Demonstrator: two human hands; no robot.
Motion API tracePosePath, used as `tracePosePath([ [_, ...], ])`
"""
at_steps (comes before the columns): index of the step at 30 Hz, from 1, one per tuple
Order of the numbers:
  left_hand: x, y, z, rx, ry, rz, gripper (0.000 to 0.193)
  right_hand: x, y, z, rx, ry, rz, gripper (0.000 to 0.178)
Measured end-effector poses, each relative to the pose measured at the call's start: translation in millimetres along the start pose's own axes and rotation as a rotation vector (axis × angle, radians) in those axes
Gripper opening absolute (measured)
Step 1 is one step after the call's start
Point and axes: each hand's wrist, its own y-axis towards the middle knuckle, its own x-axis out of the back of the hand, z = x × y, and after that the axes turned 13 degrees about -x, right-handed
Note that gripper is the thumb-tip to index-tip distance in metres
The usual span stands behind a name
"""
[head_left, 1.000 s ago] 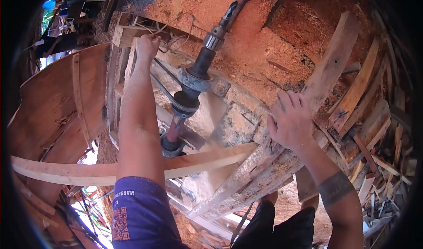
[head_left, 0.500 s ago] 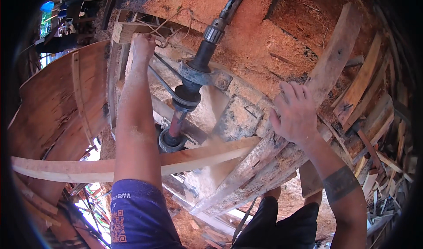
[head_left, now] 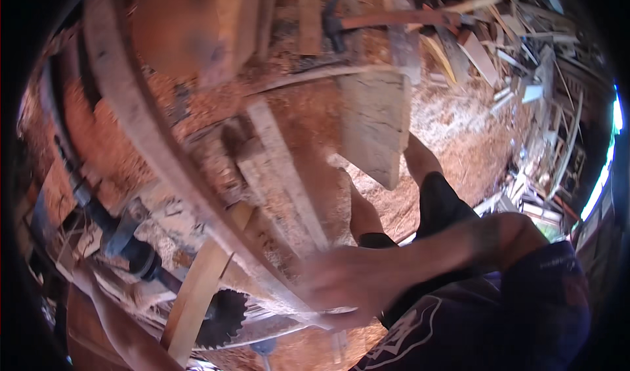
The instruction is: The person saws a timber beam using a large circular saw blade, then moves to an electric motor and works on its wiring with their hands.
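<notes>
At the far left, my left hand (head_left: 77, 270) is closed at the wooden frame beside the machine; what its fingers hold is hidden. My right hand (head_left: 348, 282) is smeared by motion at the lower end of a long curved timber (head_left: 151, 134), so I cannot tell whether it touches it. Left of the timber is a metal shaft (head_left: 98, 213) with a drill chuck (head_left: 81, 192). A pale wooden strip (head_left: 197, 292) crosses below the shaft. Beside the strip shows a dark toothed circular saw blade (head_left: 226, 318).
A hammer (head_left: 400, 20) lies on boards at the top. A thick wooden board (head_left: 374, 121) stands in front of my legs. Loose offcuts (head_left: 479, 56) are heaped at the upper right. Reddish sawdust (head_left: 315, 121) and paler shavings (head_left: 453, 121) cover the ground.
My view has swung to the right, so the machine now sits at the left edge. My right hand has left the timber's upper side and moved nearer my body. The saw blade has come into view.
</notes>
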Motion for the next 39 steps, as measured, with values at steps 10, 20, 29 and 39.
tracePosePath([
  [10, 29, -1, -70, -0.082, -0.035, -0.091, 0.052, 152, -249, -346, -0.976, -0.461, -0.806, 0.027],
  [20, 58, -10, -69, -0.046, 0.086, -0.145, 0.035, 200, -91, -461, -1.088, -0.626, -0.581, 0.041],
  [29, 82, -1, -129, 0.106, -0.095, -0.232, 0.034, 176, -204, -506, -1.082, -0.547, -0.659, 0.045],
  [39, 78, -25, -120, 0.129, -0.054, -0.242, 0.029, 183, -250, -506, -1.065, -0.195, -0.974, 0.049],
])
